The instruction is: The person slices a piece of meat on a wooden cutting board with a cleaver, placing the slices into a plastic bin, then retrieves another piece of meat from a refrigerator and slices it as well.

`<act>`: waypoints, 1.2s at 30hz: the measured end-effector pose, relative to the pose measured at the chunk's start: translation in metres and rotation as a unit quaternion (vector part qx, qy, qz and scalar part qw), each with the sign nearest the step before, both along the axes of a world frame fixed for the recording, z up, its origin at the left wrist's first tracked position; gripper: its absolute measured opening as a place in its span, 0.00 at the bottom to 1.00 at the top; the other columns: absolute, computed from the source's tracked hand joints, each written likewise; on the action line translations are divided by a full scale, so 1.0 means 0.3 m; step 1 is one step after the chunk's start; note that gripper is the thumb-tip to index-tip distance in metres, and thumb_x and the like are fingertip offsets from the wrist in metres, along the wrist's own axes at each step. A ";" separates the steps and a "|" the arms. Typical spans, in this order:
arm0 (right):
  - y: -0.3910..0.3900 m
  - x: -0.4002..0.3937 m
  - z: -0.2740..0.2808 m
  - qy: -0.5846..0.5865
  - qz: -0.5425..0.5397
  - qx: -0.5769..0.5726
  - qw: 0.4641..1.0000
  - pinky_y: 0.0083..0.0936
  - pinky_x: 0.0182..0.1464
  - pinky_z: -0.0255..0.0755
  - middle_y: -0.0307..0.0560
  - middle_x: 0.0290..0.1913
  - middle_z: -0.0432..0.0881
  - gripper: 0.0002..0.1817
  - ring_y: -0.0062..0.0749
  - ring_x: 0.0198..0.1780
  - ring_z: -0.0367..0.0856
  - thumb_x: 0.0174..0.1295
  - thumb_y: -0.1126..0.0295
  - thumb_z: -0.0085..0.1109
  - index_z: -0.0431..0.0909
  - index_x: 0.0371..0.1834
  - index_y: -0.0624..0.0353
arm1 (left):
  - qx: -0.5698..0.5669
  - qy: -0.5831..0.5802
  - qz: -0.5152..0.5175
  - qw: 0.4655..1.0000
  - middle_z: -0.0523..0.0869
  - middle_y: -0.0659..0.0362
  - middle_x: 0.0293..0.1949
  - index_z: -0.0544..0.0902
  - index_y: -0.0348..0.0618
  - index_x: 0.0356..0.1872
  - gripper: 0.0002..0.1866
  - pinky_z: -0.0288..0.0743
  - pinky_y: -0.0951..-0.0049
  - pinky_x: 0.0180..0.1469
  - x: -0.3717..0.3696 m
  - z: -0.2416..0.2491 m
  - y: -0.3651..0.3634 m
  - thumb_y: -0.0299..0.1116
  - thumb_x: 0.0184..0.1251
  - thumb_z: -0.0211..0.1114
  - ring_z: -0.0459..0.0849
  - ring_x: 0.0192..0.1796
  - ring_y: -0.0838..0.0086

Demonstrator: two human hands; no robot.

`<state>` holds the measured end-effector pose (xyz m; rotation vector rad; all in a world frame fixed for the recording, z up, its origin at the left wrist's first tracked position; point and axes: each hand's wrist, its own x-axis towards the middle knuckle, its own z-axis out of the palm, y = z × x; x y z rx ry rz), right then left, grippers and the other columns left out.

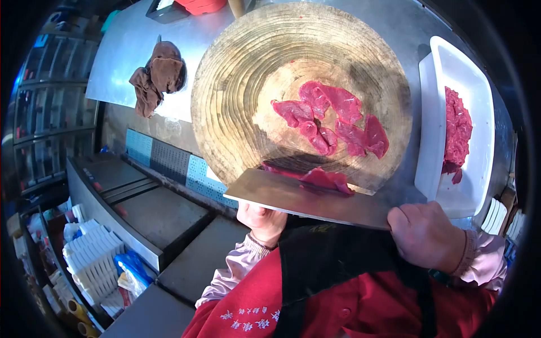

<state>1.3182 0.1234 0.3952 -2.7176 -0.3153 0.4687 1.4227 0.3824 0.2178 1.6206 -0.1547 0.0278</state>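
A broad cleaver (293,200) lies across the near edge of the round wooden chopping block (236,112), its blade tilted toward me. My right hand (425,234) is wrapped round its handle end. Below the blade's left end, my left hand (264,221) shows only in part, with its fingers hidden by the blade. Pieces of red meat (324,177) lie along the blade's far edge. Farther in on the block are several thin slices of raw red meat (344,104), spread in a loose cluster.
Right of the block stands a white plastic tub (468,194) with a heap of cut meat (456,127). A crumpled brown cloth (160,73) lies on the metal table (112,73) at left. White foam trays (93,259) are stacked at lower left, near a metal counter (163,219).
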 end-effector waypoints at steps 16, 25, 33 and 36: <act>0.129 0.257 -0.048 0.082 0.013 0.066 0.994 0.40 0.27 0.74 0.51 0.22 0.77 0.08 0.48 0.25 0.81 0.51 0.73 0.57 0.68 0.30 0.63 | 0.222 -0.274 -0.029 0.935 0.81 0.57 0.32 0.82 0.40 0.36 0.14 0.74 0.70 0.34 0.101 0.134 -0.078 0.21 0.46 0.74 0.78 0.30 0.65; -0.018 0.030 -0.048 0.012 -0.047 -0.009 0.999 0.38 0.24 0.74 0.50 0.21 0.78 0.09 0.47 0.22 0.80 0.53 0.72 0.60 0.70 0.31 0.62 | 0.199 -0.236 -0.020 0.951 0.80 0.57 0.37 0.82 0.38 0.39 0.13 0.74 0.79 0.34 0.067 0.127 -0.082 0.16 0.52 0.71 0.78 0.31 0.78; 0.027 0.000 -0.014 -0.004 -0.047 0.056 0.997 0.42 0.25 0.72 0.49 0.22 0.77 0.08 0.47 0.23 0.81 0.51 0.74 0.58 0.69 0.30 0.61 | 0.235 -0.260 0.005 0.937 0.82 0.56 0.38 0.82 0.40 0.40 0.15 0.76 0.73 0.41 0.052 0.129 -0.072 0.20 0.50 0.74 0.83 0.37 0.66; 0.012 -0.016 -0.003 -0.013 -0.012 0.026 1.000 0.40 0.23 0.71 0.48 0.22 0.77 0.09 0.44 0.23 0.80 0.48 0.73 0.58 0.69 0.30 0.60 | 0.228 -0.254 0.001 0.940 0.84 0.53 0.40 0.82 0.43 0.43 0.18 0.76 0.64 0.48 0.051 0.089 -0.053 0.24 0.48 0.74 0.82 0.44 0.54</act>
